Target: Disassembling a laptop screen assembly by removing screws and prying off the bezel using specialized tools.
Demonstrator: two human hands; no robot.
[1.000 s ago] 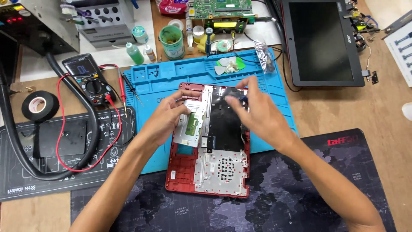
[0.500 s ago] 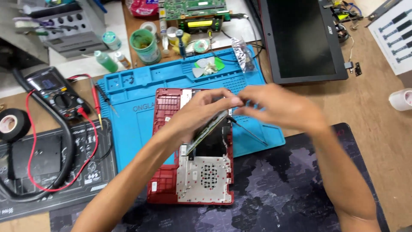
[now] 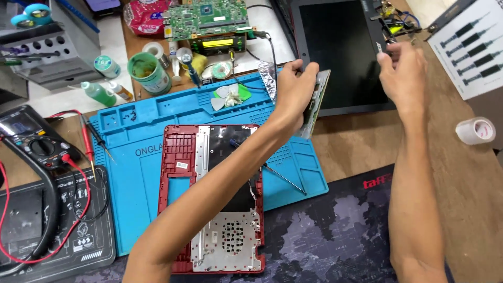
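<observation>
The left hand [image 3: 294, 91] grips a circuit board [image 3: 314, 105] lifted off the red laptop shell [image 3: 181, 157], while the right hand [image 3: 403, 73] pinches a small part [image 3: 379, 47] at upper right.

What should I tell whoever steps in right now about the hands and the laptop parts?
Left hand: grips a thin flat board by its edge, raised above the right end of the blue mat, next to the dark screen panel.
Right hand: pinches a small metal piece over the screen panel's right edge.
Red laptop shell: lies open on the mat with its inside up, and nobody touches it.
Screwdriver: lies on the mat to the right of the shell.
Done: the board is off the shell.
Left: both held parts are not yet set down.
</observation>
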